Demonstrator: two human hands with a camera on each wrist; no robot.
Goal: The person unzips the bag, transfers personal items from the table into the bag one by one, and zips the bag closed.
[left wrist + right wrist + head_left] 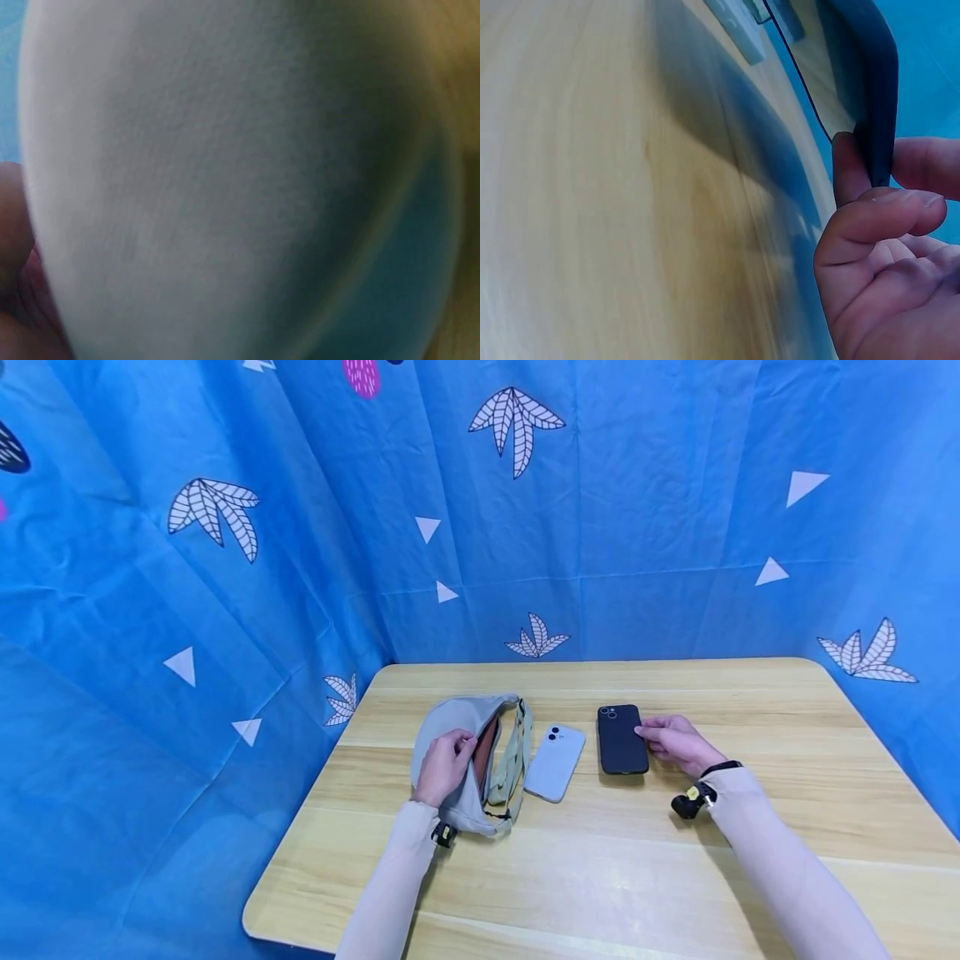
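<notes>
A black phone [622,740], its camera side up, has its right edge pinched between the thumb and fingers of my right hand [678,743]. In the right wrist view, the phone [880,82] is off the tabletop, with its shadow below and its glossy screen side facing the wood. My left hand [444,767] grips the edge of a grey-green crescent-shaped sling bag [442,718], whose mouth gapes to the right and shows a brown lining [484,752]. Blurred bag fabric [180,180] fills most of the left wrist view and hides most of that hand.
A pale blue phone [555,762] lies camera side up between the bag and the black phone. The bag's pale green strap [512,768] with a dark buckle lies beside its mouth. Everything is on a light wooden table [570,877], with a patterned blue curtain [645,527] behind and at the left.
</notes>
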